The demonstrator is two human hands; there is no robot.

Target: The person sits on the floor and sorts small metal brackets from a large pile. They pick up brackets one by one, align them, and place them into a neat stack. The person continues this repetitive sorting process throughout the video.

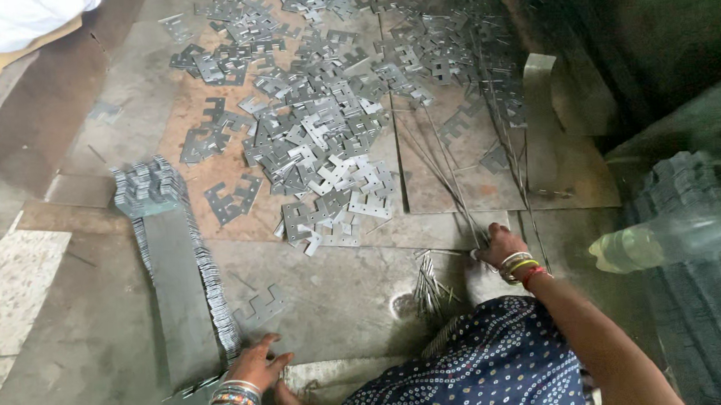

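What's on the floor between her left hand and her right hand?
In the head view, between the left hand and the right hand lie one loose notched metal plate and a small bundle of thin metal pins, on otherwise bare floor.

Just one view here, a head-worn cam looking steeply down and a bit forward at the floor (341, 294) in front of the seated person. It sits high enough that the whole work patch fits: the left hand (254, 366) and right hand (498, 244) sit low in frame, close to the lens, while the spread of flat metal plates (324, 139) runs off toward the top edge, farther out. The person's patterned lap (476, 369) fills the bottom middle. No second view to overlap with.
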